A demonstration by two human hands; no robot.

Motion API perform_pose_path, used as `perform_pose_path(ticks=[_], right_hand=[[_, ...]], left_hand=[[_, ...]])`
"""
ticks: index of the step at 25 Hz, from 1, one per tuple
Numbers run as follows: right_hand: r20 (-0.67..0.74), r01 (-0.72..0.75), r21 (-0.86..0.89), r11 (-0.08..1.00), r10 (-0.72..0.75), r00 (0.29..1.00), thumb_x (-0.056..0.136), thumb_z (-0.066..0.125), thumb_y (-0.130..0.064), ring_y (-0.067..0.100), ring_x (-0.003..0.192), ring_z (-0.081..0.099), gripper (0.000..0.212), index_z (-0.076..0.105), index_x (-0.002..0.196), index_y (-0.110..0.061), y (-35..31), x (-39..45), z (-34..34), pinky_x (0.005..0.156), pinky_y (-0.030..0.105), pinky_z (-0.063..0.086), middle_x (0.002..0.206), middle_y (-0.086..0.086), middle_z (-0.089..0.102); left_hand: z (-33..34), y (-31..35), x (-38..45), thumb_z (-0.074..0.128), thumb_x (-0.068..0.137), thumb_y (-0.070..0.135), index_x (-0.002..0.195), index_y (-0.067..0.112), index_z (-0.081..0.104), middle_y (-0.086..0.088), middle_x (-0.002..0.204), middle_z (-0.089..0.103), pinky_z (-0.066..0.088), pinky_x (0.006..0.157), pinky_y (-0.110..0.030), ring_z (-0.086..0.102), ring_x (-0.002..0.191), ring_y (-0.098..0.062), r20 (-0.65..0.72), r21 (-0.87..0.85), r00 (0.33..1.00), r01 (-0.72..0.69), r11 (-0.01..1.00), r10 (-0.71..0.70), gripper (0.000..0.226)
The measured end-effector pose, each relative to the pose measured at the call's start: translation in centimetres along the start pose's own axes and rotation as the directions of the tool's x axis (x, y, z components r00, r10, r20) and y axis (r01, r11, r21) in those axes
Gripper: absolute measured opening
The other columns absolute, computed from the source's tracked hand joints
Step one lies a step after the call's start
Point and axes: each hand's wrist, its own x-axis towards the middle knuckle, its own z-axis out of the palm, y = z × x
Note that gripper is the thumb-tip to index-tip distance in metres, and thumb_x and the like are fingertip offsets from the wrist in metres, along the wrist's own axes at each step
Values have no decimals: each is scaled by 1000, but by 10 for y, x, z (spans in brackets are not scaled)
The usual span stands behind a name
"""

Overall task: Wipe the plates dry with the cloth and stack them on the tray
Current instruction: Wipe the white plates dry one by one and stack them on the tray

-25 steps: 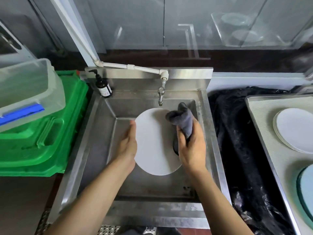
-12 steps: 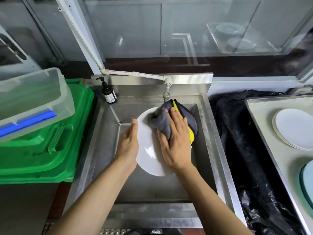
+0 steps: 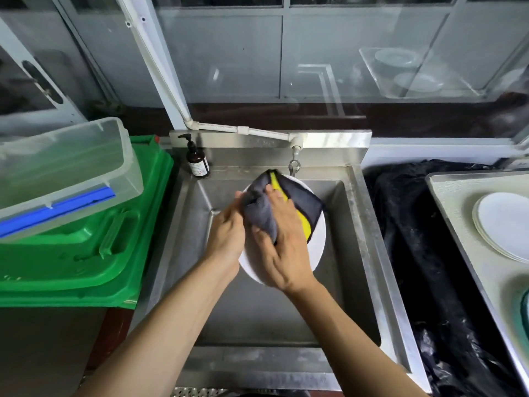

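White plate [image 3: 316, 239] over sink [image 3: 369, 253], left hand [image 3: 226, 236] gripping its rim, right hand [image 3: 283, 247] flat on cloth [image 3: 259, 216].

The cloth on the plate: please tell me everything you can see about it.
The cloth is dark grey with a bright yellow band, soft and thick like microfibre. It is bunched and folded, not flat. It lies on the face of the white plate, held over the steel sink. The right hand presses it against the plate with spread fingers; the left hand holds the plate's left edge and touches the cloth's fold.
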Motion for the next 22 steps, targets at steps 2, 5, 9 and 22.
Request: perform_pose_path(ticks=[2, 5, 9, 22], right_hand=[[73, 105, -7, 994, -104, 992, 103, 46, -33, 21, 156, 29, 60, 39, 157, -7, 0, -4, 2, 125, 54, 24, 166, 9, 36], [-73, -110, -68, 992, 105, 992, 102, 44, -35, 20, 155, 30, 60, 41, 157, -9, 10, 8, -7, 125, 54, 24, 166, 7, 35], [55, 64, -11, 998, -64, 996, 103, 44, -34, 20, 157, 25, 61, 35, 159, -11, -8, 1, 7, 127, 50, 21, 169, 4, 31], [-4, -83, 33, 996, 83, 997, 104, 48, -31, 15, 156, 28, 54, 39, 157, -20, -8, 4, 2, 125, 54, 25, 166, 3, 36]], left_hand=[[-4, 7, 3, 55, 97, 53, 79, 31, 79, 4, 94, 79, 54, 86, -35, 73, 91, -17, -19, -75, 999, 33, 997, -34, 37], [-9, 6, 0, 53, 95, 62, 73, 52, 73, 20, 75, 74, 53, 73, -30, 69, 75, -2, -57, 11, 998, 10, 1000, -9, 31], [-9, 17, 3, 52, 98, 55, 75, 39, 78, 18, 76, 75, 52, 74, -29, 72, 77, -5, 4, -73, 999, 51, 996, -51, 38], [-12, 28, 2, 55, 99, 50, 83, 24, 75, 1, 88, 77, 56, 95, -49, 72, 94, -27, -40, -148, 994, 95, 984, -102, 37]])
